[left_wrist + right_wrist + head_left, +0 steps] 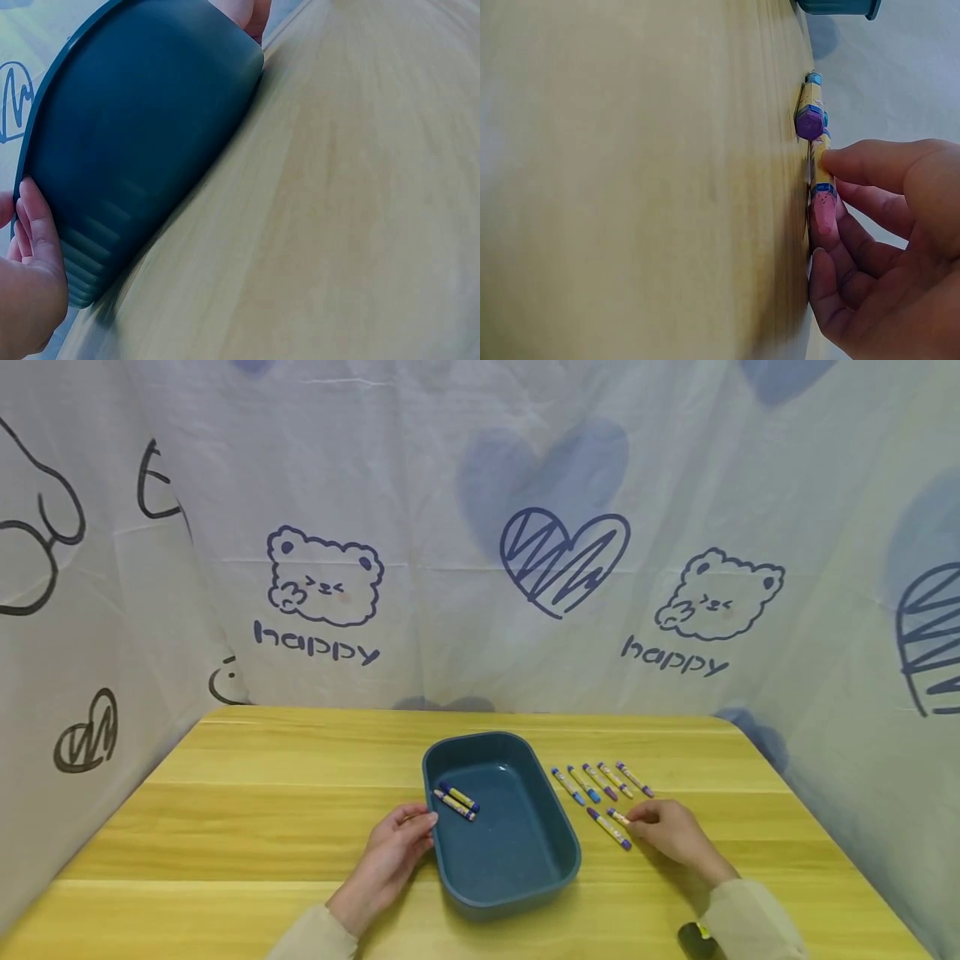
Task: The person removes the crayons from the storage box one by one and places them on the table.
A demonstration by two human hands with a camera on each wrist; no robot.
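A dark teal plastic bin (502, 839) stands on the wooden table, two crayons (454, 805) lying inside near its left wall. My left hand (393, 856) grips the bin's left rim, thumb on the rim and fingers against the outer wall (142, 112). To the right of the bin, my right hand (667, 833) pinches a pink-tipped crayon (823, 206) between thumb and fingers, low at the table top. Beside it lies a purple-tipped crayon (609, 829). Several more crayons (600, 782) are lined up in a slanted row just beyond.
A small black object (697, 941) with a yellow-green mark sits by my right sleeve (753, 922) at the near edge of view. Behind the wooden table (300, 777) hangs a pale cloth (450, 485) printed with hearts and bears, also closing off both sides.
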